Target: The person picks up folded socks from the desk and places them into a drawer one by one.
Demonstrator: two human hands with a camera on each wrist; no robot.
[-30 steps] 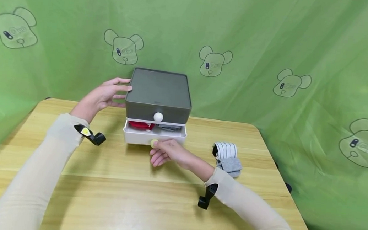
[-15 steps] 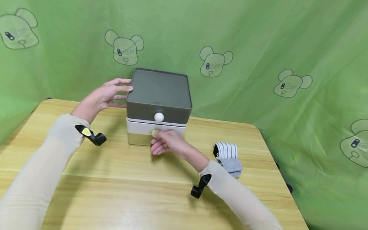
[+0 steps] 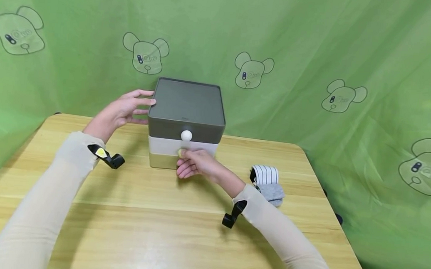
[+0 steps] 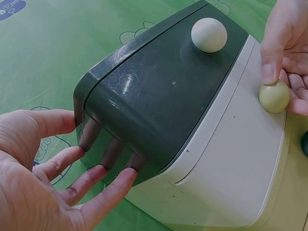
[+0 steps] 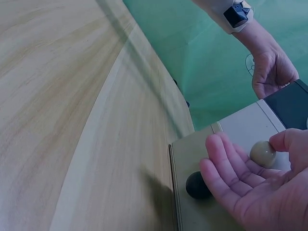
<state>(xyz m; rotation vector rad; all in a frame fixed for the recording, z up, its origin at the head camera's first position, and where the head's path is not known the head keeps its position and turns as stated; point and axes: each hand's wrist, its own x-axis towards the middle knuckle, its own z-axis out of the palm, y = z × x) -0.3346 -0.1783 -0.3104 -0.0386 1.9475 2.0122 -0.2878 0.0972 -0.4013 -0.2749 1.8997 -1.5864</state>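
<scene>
Two hands on drawer box (image 3: 186, 124): left hand (image 3: 121, 111) flat against side, right hand (image 3: 194, 166) pinching knob (image 3: 181, 153).

The little drawer box (image 3: 185, 126) looks like smooth plastic: the dark grey top tier (image 4: 159, 91) has a semi-gloss sheen with fine scuffs, the white tier (image 4: 231, 159) is more matt. Its round knobs (image 4: 209, 34) look smooth, satiny. The counter (image 3: 137, 229) is pale wood-grain laminate with a soft shine. The socks (image 3: 268, 186) are knit cloth, and the green backdrop (image 3: 319, 41) is thin matt fabric.
</scene>
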